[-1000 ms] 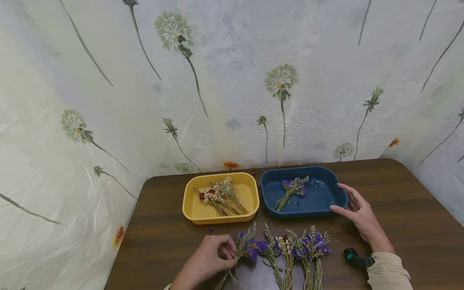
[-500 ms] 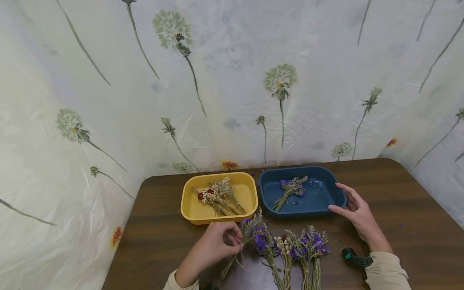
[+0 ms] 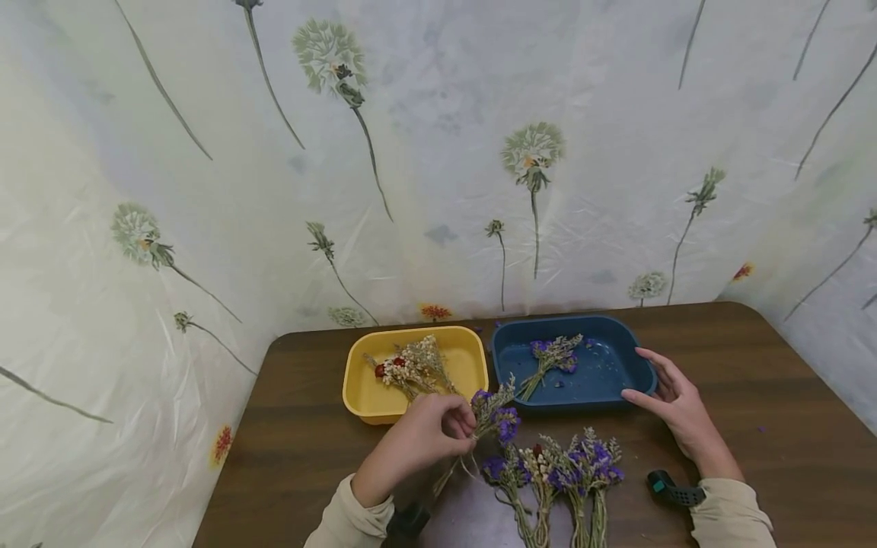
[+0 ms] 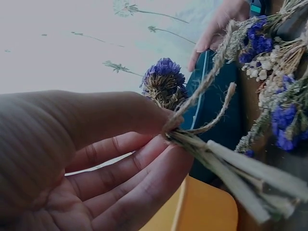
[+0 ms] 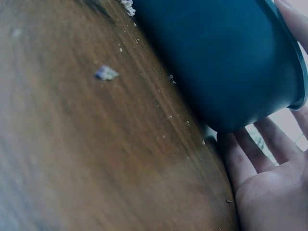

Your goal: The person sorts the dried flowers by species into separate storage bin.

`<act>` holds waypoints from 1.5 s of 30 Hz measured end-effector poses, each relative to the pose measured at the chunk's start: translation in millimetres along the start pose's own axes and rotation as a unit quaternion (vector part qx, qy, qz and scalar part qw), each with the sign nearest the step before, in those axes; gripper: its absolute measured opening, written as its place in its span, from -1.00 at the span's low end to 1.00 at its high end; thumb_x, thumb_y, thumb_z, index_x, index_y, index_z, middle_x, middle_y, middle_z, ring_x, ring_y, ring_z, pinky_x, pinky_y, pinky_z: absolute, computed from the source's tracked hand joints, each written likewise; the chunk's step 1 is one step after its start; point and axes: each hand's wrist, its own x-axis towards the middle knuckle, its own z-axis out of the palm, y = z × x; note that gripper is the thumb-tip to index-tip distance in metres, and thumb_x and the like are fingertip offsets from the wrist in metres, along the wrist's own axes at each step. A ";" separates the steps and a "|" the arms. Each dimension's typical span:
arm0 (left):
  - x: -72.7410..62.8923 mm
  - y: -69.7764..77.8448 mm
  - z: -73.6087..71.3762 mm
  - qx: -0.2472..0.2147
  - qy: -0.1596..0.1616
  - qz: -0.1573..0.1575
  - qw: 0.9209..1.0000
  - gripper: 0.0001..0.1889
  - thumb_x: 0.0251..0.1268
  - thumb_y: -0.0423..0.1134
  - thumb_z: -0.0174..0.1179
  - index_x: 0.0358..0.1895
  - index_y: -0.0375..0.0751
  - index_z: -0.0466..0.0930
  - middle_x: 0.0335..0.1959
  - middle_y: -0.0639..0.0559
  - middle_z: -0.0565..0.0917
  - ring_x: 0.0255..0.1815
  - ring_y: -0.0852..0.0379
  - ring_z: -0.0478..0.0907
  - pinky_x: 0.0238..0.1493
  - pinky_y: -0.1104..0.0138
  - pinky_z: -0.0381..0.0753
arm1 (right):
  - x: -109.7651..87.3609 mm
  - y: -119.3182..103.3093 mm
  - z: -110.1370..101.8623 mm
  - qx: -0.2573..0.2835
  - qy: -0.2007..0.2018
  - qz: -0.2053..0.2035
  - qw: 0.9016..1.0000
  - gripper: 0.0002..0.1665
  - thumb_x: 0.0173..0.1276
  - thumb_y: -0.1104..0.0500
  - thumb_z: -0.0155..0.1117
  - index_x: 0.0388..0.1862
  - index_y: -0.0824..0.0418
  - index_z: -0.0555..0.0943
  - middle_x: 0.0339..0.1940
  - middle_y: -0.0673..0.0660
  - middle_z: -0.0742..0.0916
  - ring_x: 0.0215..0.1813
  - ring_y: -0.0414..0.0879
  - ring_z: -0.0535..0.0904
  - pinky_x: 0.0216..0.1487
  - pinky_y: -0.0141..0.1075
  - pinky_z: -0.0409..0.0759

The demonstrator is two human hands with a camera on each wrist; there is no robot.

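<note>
My left hand (image 3: 428, 434) pinches a small bunch of dried purple flowers (image 3: 505, 422) by its tied stems, just in front of the two trays. In the left wrist view a loose end of twine (image 4: 204, 86) rises from the tie, and the cut stems (image 4: 240, 175) point to the lower right. My right hand (image 3: 685, 415) holds the right end of a blue tray (image 3: 613, 373), thumb at the near rim and fingers round the side. Another purple bunch (image 3: 551, 358) lies in that tray, with loose petals.
A yellow tray (image 3: 363, 392) with white and red dried bunches (image 3: 404, 371) stands left of the blue one. Several tied bunches (image 3: 578, 472) lie in a row at the front. A dark wrist strap (image 3: 674, 489) is by the right sleeve.
My left hand has moved up and to the right with the purple bunch, from beside the front row toward the blue tray. My right hand has stayed on the tray.
</note>
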 end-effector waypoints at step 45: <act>143.4 41.9 0.9 0.120 -0.065 0.058 0.989 -0.89 0.25 -0.31 0.47 -0.28 -0.17 0.70 -0.36 0.08 0.76 -0.38 0.33 0.64 -0.28 0.55 0.62 | 0.0 -0.6 -0.1 -0.013 0.005 0.003 1.000 -0.11 0.54 0.18 0.28 0.70 -0.08 0.10 0.76 0.04 0.11 0.65 -0.31 0.15 0.22 -0.80 0.25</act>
